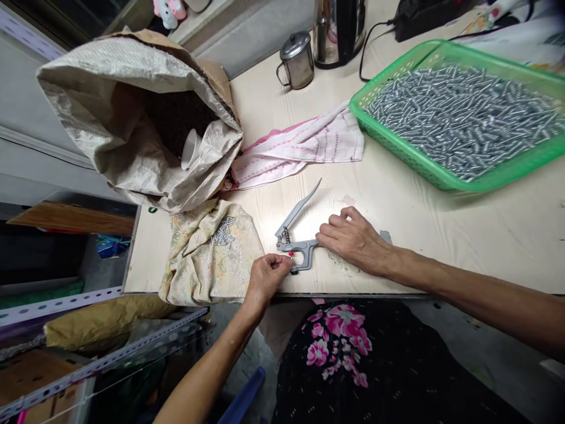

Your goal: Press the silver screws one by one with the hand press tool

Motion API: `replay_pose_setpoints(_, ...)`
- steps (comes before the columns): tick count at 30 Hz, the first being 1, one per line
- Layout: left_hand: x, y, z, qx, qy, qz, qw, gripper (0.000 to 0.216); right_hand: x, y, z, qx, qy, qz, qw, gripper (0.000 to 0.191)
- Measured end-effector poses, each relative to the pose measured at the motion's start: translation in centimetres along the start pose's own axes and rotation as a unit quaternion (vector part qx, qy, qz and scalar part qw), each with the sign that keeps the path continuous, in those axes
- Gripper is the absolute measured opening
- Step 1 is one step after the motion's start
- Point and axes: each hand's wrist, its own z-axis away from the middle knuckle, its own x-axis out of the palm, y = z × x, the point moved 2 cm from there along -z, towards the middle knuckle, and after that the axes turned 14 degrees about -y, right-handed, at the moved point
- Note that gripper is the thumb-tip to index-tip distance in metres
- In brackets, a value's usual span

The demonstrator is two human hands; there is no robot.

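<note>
A grey hand press tool (295,234) lies on the pale wooden table (441,235) near its front edge, one lever arm raised toward the back. My right hand (353,238) rests on the tool's lower handle, fingers curled over it. My left hand (267,275) is pinched at the tool's jaw, holding a tiny piece with a red spot that is too small to name. A small heap of metal parts (224,231) lies on a folded patterned cloth (212,253) just left of my left hand.
A green basket (441,176) full of several metal screws stands at the right back. A big open sack (141,118) with a white cup inside sits at the left. A pink striped towel (304,147), a metal mug (296,60) and a kettle (339,29) lie behind.
</note>
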Motion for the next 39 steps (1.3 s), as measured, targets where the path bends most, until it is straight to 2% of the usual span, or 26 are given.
replay_pose_setpoints(3,-0.3,0.3,-0.3,-0.048,-0.061,0.005,0.997,0.040,0.2,0.5,0.0,0.016,-0.058,-0.064,0.996,0.012)
replay_pose_setpoints(4,-0.4,0.3,-0.3,-0.058,-0.076,0.004,0.995,0.040,0.1,0.9,0.0,0.018,-0.070,-0.085,0.994,0.017)
replay_pose_setpoints(7,-0.6,0.4,-0.4,-0.069,-0.093,-0.001,0.993,0.041,-0.4,2.6,-0.4,0.009,-0.080,-0.112,0.990,0.074)
replay_pose_setpoints(8,-0.6,0.4,-0.4,-0.069,-0.095,-0.001,0.993,0.041,-0.5,3.2,-0.7,0.002,-0.085,-0.109,0.990,0.087)
replay_pose_setpoints(10,-0.5,0.3,-0.3,-0.068,-0.096,0.002,0.993,0.042,-0.4,4.4,-1.5,-0.017,-0.101,-0.101,0.990,0.096)
replay_pose_setpoints(14,-0.3,0.2,-0.3,-0.067,-0.084,0.012,0.994,0.042,-0.1,5.4,-3.1,-0.045,-0.135,-0.094,0.985,0.088)
replay_pose_setpoints(19,-0.4,-0.2,-0.5,-0.071,-0.078,0.012,0.994,0.042,-0.9,4.6,-3.4,-0.026,-0.154,-0.073,0.985,0.070)
replay_pose_setpoints(21,-0.4,-0.3,-0.2,-0.068,-0.079,-0.021,0.994,0.040,-1.4,4.2,-3.2,-0.017,-0.178,-0.062,0.982,0.059)
replay_pose_setpoints(23,-0.3,0.1,0.4,-0.023,-0.038,-0.115,0.992,0.036,-1.9,3.8,-2.9,-0.018,-0.194,-0.066,0.979,0.045)
replay_pose_setpoints(25,0.3,1.1,0.9,0.080,0.034,-0.252,0.964,0.029,-2.2,3.5,-2.7,-0.024,-0.192,-0.079,0.978,0.032)
replay_pose_setpoints(27,1.3,2.5,0.9,0.205,0.079,-0.376,0.900,0.026,-2.4,3.3,-2.5,-0.024,-0.181,-0.095,0.979,0.025)
replay_pose_setpoints(30,3.0,4.3,-0.7,0.327,0.040,-0.489,0.808,0.058,-2.3,3.2,-2.2,-0.011,-0.185,-0.113,0.976,0.032)
replay_pose_setpoints(32,3.5,5.1,-2.3,0.346,-0.012,-0.528,0.775,0.070,-2.2,3.5,-1.9,0.005,-0.196,-0.111,0.974,0.044)
replay_pose_setpoints(34,3.6,5.6,-3.5,0.336,-0.046,-0.555,0.760,0.071,-2.3,3.9,-1.5,0.027,-0.192,-0.094,0.976,0.051)
replay_pose_setpoints(36,3.5,6.0,-4.0,0.319,-0.053,-0.575,0.751,0.065,-2.4,4.3,-1.1,0.041,-0.179,-0.081,0.980,0.047)
replay_pose_setpoints(39,3.7,6.3,-3.8,0.307,-0.054,-0.582,0.751,0.047,-2.5,4.6,-0.9,0.031,-0.176,-0.086,0.980,0.029)
